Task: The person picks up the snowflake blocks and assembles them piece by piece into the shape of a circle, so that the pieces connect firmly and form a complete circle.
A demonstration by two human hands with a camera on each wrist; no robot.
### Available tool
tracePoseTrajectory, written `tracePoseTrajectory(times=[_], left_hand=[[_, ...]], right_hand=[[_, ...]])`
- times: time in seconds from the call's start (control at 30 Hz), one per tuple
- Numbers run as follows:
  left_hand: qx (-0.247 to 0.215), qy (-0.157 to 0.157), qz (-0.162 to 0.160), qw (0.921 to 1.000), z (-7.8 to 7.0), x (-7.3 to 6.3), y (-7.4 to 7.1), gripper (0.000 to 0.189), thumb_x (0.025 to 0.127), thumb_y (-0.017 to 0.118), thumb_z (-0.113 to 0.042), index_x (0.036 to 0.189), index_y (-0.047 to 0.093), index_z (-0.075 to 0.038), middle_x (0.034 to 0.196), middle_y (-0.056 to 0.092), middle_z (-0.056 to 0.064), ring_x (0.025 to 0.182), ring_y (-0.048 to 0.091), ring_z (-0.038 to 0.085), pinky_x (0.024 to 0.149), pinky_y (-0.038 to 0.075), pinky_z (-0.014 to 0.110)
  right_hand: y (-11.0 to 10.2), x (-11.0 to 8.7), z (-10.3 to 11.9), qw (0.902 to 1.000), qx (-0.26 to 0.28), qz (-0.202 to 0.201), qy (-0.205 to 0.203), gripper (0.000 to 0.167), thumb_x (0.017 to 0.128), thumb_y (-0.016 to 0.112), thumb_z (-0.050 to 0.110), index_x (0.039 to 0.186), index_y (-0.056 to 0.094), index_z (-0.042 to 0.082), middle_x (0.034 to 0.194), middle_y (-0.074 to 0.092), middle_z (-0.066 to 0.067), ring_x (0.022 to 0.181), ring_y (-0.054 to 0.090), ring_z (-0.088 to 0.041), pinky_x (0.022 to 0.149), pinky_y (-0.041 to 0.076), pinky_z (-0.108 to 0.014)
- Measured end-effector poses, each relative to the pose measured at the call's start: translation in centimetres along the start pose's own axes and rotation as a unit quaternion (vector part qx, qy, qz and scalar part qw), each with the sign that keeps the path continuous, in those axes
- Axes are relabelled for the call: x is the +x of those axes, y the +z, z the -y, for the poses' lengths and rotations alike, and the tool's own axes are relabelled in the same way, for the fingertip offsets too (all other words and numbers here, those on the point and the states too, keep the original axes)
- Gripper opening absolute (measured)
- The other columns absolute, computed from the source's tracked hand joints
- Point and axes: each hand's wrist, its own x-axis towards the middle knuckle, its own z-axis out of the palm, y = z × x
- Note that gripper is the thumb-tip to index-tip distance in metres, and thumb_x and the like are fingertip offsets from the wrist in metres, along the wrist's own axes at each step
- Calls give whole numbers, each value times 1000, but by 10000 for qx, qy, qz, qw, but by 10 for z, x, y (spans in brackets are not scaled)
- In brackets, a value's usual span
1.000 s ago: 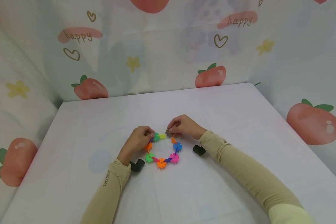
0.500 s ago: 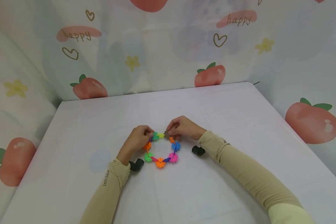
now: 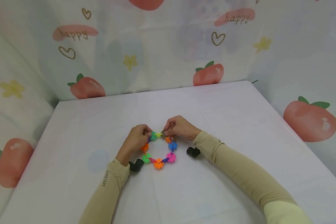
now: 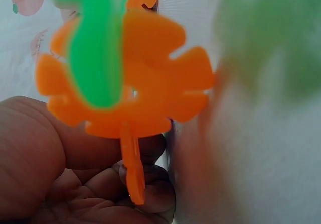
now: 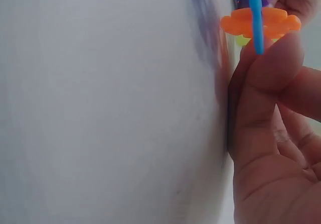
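Observation:
A ring of slotted plastic snowflake discs lies on the white table, with a pink disc [image 3: 171,157], a blue disc [image 3: 172,146] and a light green disc [image 3: 146,158] among them. At its upper left my left hand [image 3: 137,138] pinches the chain beside a teal-green disc [image 3: 153,135]. My right hand [image 3: 182,127] pinches a grey-brown disc [image 3: 163,133] at the upper right, right up against a yellow disc [image 3: 158,135]. Just below the right fingers is an orange disc [image 3: 168,140]. In the left wrist view a large orange disc [image 4: 153,78] partly covers the left fingers.
Black curved devices stick out by the left wrist [image 3: 136,165] and the right wrist [image 3: 193,152]. A white cloth covers the table [image 3: 212,193]. Behind it hangs a printed curtain [image 3: 162,56] with fruit, hearts and flowers.
My right hand has moved left, bringing the grey-brown disc across a gap to the yellow disc. My left hand keeps its hold on the chain. The head view has shifted slightly.

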Motion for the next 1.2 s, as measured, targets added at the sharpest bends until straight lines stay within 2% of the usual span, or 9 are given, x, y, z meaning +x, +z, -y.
tracePoseTrajectory(times=[0.27,0.47,0.63,0.77,0.93,1.1,1.2], left_hand=[[40,-150,127,9998,-1,-1,-3,12,107,63,-6,113,72,0,92,64,9,83,57,24,73,49,32],[11,-26,215,9998,-2,-4,-6,12,106,64,-5,113,72,1,91,64,10,81,58,23,74,51,31],[-36,47,318,9995,-3,-7,-9,13,107,62,-4,114,72,1,93,64,10,81,58,23,75,51,33],[-25,125,427,9990,-2,-7,-10,18,108,58,-3,119,71,0,92,64,10,80,58,23,76,50,34],[139,293,536,9980,0,-8,-11,27,109,53,-2,126,73,-6,89,63,9,79,57,23,76,48,35],[246,475,555,9970,0,-9,-12,27,109,53,-1,125,74,-6,85,63,8,76,57,22,74,48,35],[271,463,561,9970,-2,-9,-12,27,109,53,-1,124,74,-7,83,63,8,75,57,23,74,48,35]], right_hand=[[-3,3,-3,9997,-133,173,-69,6,94,71,-5,100,70,-7,76,72,-11,61,62,-16,62,54,-27],[-8,-2,-4,9976,-640,211,-146,11,101,71,7,106,74,-3,83,72,-11,68,67,-19,64,55,-30],[-10,-8,-4,9933,-1150,-13,-132,15,104,68,15,107,75,2,89,74,-9,73,70,-22,69,56,-32],[-9,-18,-1,9864,-1636,-156,-100,21,104,68,26,100,73,6,83,72,-7,69,67,-21,67,53,-32],[-5,-27,2,9791,-2026,-46,-163,26,101,72,32,86,70,11,70,65,-2,63,59,-17,64,47,-31],[-1,-33,3,9720,-2320,157,-347,24,98,77,30,82,70,14,70,61,2,61,53,-15,58,44,-30],[-1,-36,3,9694,-2412,262,-370,23,96,78,29,81,69,14,73,62,2,60,54,-14,57,45,-30]])
